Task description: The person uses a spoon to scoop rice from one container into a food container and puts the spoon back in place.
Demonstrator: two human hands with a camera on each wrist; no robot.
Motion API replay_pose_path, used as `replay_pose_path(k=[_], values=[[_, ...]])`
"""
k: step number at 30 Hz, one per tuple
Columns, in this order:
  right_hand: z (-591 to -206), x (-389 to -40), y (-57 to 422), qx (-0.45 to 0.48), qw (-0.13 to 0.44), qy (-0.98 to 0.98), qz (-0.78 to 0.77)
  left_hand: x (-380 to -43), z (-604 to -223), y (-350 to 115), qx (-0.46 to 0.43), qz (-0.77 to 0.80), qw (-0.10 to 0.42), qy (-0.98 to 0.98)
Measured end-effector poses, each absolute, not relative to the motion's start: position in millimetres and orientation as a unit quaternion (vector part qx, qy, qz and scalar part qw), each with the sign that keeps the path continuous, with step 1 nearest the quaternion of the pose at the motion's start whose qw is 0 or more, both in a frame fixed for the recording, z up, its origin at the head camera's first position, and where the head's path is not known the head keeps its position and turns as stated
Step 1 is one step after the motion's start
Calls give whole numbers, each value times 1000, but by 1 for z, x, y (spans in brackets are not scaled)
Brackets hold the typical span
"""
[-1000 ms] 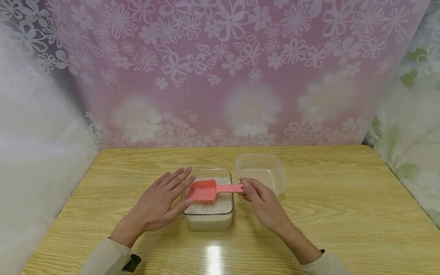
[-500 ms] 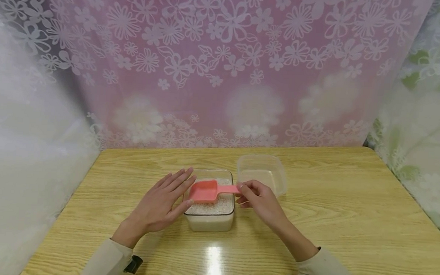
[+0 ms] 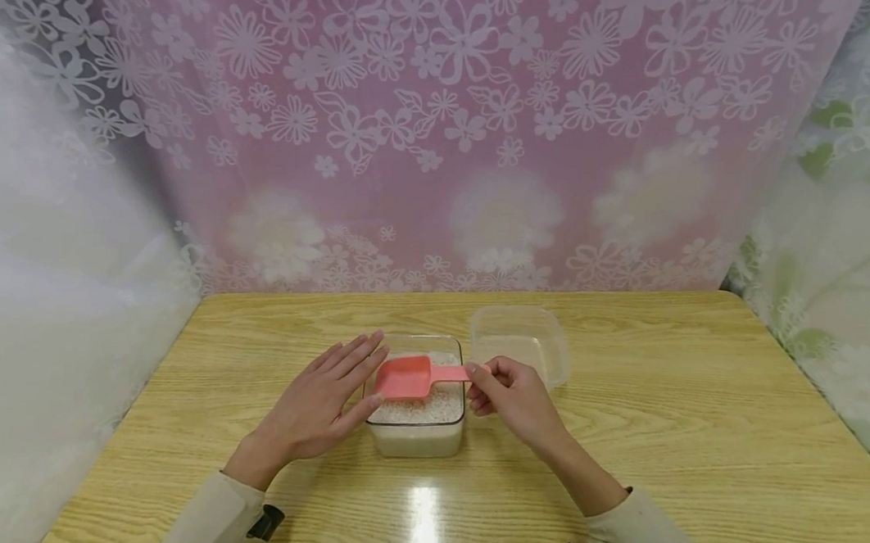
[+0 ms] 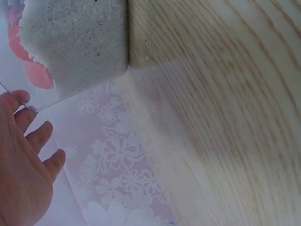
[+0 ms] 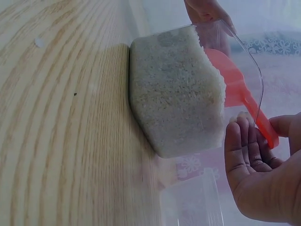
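A clear square container (image 3: 417, 441) filled with white rice (image 3: 438, 407) stands on the table. In it a pink scoop (image 3: 404, 376) sits on the rice, with its handle reaching over the right rim. My right hand (image 3: 527, 407) pinches that handle near its end, thumb on top; in the right wrist view the handle (image 5: 263, 123) slants over the rim towards the thumb. My left hand (image 3: 317, 401) lies with straight fingers along the left rim, its fingertips (image 4: 22, 96) right at the edge in the left wrist view.
A second clear plastic container (image 3: 518, 321), with no contents showing, stands behind and to the right of the rice. The wooden table (image 3: 658, 382) ends at a pink flowered curtain (image 3: 440, 181). Pale sheets hang on both sides.
My right hand has shifted slightly left along the scoop's handle, and the handle's end now shows past the thumb. The left hand and the container stay about where they were.
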State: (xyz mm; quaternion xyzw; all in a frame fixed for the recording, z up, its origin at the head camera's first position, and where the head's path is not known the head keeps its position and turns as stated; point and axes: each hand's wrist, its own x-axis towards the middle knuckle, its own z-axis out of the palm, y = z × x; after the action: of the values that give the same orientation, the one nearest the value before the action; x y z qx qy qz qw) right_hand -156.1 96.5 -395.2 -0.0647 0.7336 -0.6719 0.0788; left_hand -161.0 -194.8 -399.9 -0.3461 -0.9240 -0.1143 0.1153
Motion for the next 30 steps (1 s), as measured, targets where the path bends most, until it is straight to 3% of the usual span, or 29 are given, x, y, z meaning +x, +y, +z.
replay_pose_path(k=[14, 24, 30], values=[[-384, -169, 109, -62, 45, 699, -711, -162, -398, -195, -360, -99, 121, -920], [-371, -181, 117, -52, 85, 652, -752, -163, -397, -194, -360, -87, 114, -922], [-359, -188, 116, -65, 65, 648, -756, -163, -396, -196, -361, -79, 119, -921]])
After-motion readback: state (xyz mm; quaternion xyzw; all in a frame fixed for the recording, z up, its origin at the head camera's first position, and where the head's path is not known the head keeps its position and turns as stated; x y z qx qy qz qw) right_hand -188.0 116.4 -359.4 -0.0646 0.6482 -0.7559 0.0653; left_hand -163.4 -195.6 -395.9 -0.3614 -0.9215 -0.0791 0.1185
